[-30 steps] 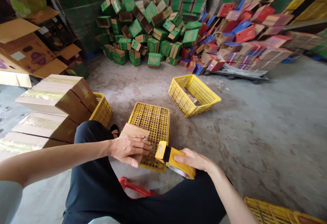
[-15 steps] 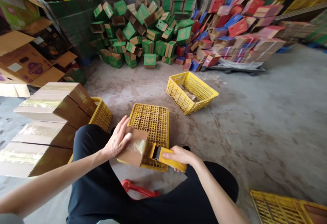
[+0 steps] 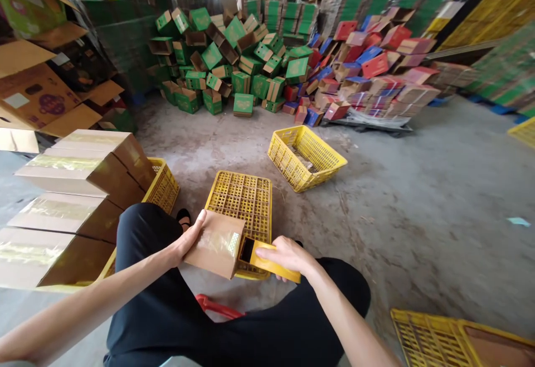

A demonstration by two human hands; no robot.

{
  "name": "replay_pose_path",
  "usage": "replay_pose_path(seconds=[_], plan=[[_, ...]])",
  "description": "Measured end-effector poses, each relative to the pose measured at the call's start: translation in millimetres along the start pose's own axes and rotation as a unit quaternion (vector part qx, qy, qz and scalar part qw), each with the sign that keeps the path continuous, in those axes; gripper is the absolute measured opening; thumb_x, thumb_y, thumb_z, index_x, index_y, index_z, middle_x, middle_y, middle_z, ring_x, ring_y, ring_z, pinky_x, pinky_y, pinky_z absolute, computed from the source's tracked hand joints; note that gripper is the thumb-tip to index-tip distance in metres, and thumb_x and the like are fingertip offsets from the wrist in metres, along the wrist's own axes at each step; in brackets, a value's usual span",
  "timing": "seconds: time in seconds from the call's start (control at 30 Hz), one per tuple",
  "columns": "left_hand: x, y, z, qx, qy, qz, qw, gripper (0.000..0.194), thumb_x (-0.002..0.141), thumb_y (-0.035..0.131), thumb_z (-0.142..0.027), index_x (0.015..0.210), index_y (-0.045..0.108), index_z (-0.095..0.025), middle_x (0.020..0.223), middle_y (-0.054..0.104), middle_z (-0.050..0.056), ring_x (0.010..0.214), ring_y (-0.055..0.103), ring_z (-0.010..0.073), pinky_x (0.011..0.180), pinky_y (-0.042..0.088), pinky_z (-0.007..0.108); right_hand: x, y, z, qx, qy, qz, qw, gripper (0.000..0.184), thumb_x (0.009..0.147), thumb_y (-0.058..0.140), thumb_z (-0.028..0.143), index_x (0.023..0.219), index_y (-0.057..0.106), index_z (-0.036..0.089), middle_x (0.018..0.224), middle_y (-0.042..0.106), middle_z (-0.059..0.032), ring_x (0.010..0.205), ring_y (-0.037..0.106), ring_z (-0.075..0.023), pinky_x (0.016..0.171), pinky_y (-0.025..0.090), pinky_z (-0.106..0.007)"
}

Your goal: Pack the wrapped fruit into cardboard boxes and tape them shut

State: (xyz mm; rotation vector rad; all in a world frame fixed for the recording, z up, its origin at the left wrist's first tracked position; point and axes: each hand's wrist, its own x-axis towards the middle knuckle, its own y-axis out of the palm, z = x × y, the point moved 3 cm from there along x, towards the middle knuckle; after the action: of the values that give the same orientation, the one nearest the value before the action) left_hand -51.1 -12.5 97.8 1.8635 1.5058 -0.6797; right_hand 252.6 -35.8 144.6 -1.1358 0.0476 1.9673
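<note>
A small brown cardboard box (image 3: pixel 216 242) with clear tape across its top rests on the upturned yellow crate (image 3: pixel 240 197) between my knees. My left hand (image 3: pixel 189 242) holds the box by its left side, thumb along the edge; its other fingers are mostly hidden. Wrapped in my right hand (image 3: pixel 286 256) is a yellow tape dispenser (image 3: pixel 270 264). The dispenser's dark front end is right at the box's right edge; I cannot tell whether it touches.
Taped cardboard boxes (image 3: pixel 67 211) are stacked in a yellow crate (image 3: pixel 165 188) on the left. Ahead stands another yellow crate (image 3: pixel 307 158). Green boxes (image 3: pixel 242 105) and red and blue boxes (image 3: pixel 374 64) are heaped farther back. A red object (image 3: pixel 219 307) lies between my legs.
My left hand has slid from the top of the box to its left side. The dispenser in my right hand has moved left, closer to the box. The view has shifted slightly.
</note>
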Motion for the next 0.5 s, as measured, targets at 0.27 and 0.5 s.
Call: replay_pose_path(seconds=[0.27,0.5], plan=[[57.1,22.1,36.5,-0.062,-0.012,0.066,0.996,0.113,0.083,0.012,-0.098,0.128,0.068,-0.01,0.105,0.08,0.02,0.097,0.079,0.0349,0.086,0.064,0.045,-25.2,-38.3,22.5,-0.147,0.064,-0.047,0.986,0.052,0.09,0.064,0.062,0.068,0.071,0.016,0.062,0.076,-0.0129,0.049,0.072,-0.0224,0.044,0.053,-0.026],[100.4,-21.3,35.4,0.069,0.16,-0.106,0.979,0.077,0.107,0.025,-0.067,0.126,0.07,-0.007,0.135,0.071,0.02,0.141,0.056,0.0364,0.119,0.044,0.043,44.3,5.3,31.9,-0.079,0.048,-0.003,0.996,0.05,0.095,0.059,0.059,0.072,0.068,0.015,0.064,0.076,-0.013,0.058,0.075,-0.025,0.055,0.062,-0.031]])
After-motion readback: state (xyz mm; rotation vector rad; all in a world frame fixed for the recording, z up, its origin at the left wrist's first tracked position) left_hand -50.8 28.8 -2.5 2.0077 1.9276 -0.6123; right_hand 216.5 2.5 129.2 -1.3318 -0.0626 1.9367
